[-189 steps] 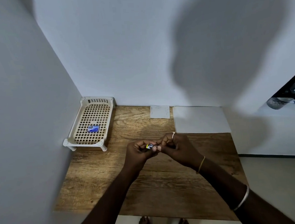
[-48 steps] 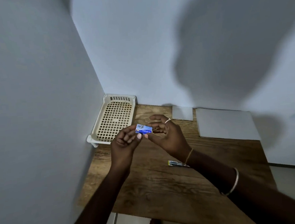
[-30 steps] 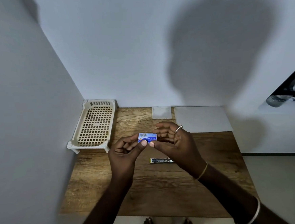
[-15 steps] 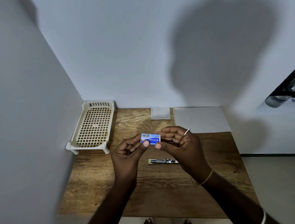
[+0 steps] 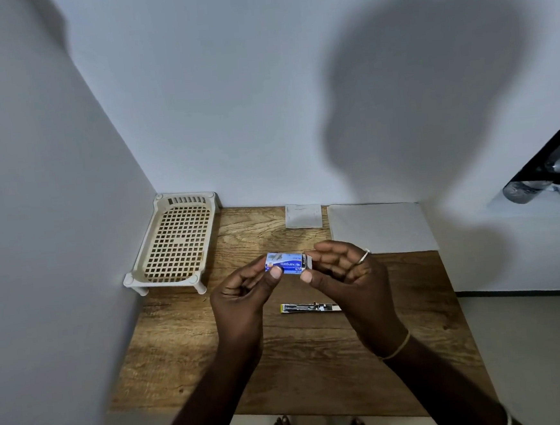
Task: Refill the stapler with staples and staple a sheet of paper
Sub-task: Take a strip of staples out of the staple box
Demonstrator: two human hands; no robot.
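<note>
I hold a small blue staple box [image 5: 287, 262] above the middle of the wooden table [image 5: 304, 371]. My left hand [image 5: 244, 290] pinches its left end between thumb and fingers. My right hand [image 5: 342, 271] pinches the right end, where a white inner tray sticks out slightly. Below the box, the small stapler [image 5: 309, 308] lies opened flat on the table, its right end hidden behind my right hand. A white sheet of paper [image 5: 382, 226] lies at the back right of the table.
A cream plastic lattice basket [image 5: 177, 242] stands on short legs in the back left corner against the walls. A small white slip of paper [image 5: 303, 215] lies at the back edge. Walls close the left and back sides; my bare feet show below the near edge.
The staple box left the basket and came into both hands, and the stapler was laid open on the table. In the last second the box's inner tray has begun sliding out at the right end.
</note>
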